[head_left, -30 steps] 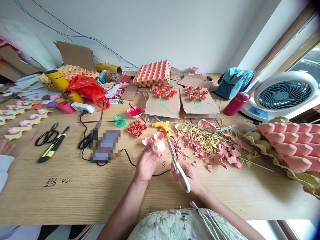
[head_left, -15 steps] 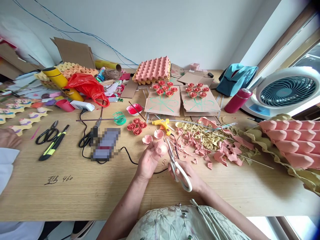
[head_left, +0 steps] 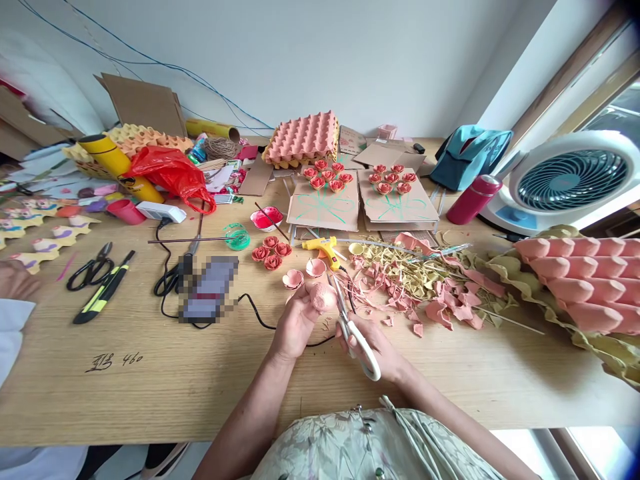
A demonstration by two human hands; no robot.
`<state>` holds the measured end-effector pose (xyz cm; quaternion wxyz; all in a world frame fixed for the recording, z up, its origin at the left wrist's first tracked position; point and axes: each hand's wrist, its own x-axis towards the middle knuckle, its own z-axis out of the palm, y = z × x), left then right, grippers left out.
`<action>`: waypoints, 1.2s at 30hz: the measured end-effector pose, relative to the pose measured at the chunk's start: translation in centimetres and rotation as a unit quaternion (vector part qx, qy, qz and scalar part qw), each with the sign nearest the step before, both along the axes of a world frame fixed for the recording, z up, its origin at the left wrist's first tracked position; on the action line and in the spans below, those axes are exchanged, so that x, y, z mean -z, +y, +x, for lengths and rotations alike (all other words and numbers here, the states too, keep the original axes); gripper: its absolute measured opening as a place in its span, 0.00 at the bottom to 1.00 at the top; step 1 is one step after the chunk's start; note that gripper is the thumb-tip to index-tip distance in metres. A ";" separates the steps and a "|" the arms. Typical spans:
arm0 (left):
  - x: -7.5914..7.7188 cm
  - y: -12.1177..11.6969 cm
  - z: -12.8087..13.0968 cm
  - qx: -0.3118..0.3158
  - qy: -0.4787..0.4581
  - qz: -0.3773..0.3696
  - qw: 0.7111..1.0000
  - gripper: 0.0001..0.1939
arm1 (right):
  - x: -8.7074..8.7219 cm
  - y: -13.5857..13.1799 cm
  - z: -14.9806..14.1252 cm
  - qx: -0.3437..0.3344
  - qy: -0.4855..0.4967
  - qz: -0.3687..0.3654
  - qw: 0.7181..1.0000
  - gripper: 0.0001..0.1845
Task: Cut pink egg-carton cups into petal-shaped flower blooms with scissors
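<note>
Between its fingers my left hand grips a pink egg-carton cup, its rounded bottom facing up. My right hand is closed round the handles of white-handled scissors, whose blades point away from me along the cup's right edge. Just beyond my hands lie two pink cut cups. Several finished red paper roses sit together behind those. A yellow glue gun rests on the table past the scissors' tips.
Pink and yellow carton scraps spread over the right middle. Stacked egg trays and a white fan stand at right. A phone, black scissors and a utility knife lie left. Another person's hand rests at far left.
The view has shifted very slightly. My hands, the cup and the scissors keep almost the same pose.
</note>
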<state>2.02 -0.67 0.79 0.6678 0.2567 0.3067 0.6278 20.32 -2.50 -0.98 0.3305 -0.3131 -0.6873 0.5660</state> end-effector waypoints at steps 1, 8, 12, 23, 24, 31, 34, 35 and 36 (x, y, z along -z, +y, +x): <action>-0.1 0.0 0.0 0.000 0.001 0.002 1.000 0.06 | -0.1 0.0 0.0 0.000 -0.001 -0.003 1.000 0.28; -0.2 -0.1 -0.1 -0.003 0.016 0.005 1.000 0.06 | -0.4 -0.1 0.0 -0.007 -0.001 -0.011 1.000 0.29; -0.1 -0.1 -0.2 -0.004 0.014 0.010 1.000 0.05 | -0.3 -0.2 0.0 -0.007 0.017 -0.031 0.999 0.28; 0.0 -0.1 -0.2 -0.005 0.000 0.004 1.000 0.06 | 0.6 -0.8 -0.1 0.019 0.020 -0.024 0.999 0.28; -0.1 -0.1 -0.2 -0.005 -0.004 0.007 1.000 0.06 | 0.6 -0.8 -0.1 0.019 0.019 -0.023 0.999 0.28; 0.3 -0.2 -0.4 -0.033 -0.032 -0.017 0.999 0.07 | 0.5 -0.8 -0.1 0.015 0.023 -0.026 0.999 0.30; 0.3 -0.2 -0.5 -0.047 -0.049 -0.032 0.997 0.07 | 0.6 -0.8 -0.2 0.018 0.015 -0.026 0.999 0.29; 0.2 -0.2 -0.5 -0.048 -0.052 -0.033 0.997 0.06 | 0.7 -0.8 -0.2 0.020 0.012 -0.025 0.999 0.29; 0.1 -0.3 -0.6 -0.048 -0.053 -0.033 0.997 0.06 | 0.8 -0.7 -0.2 0.020 0.009 -0.024 0.999 0.29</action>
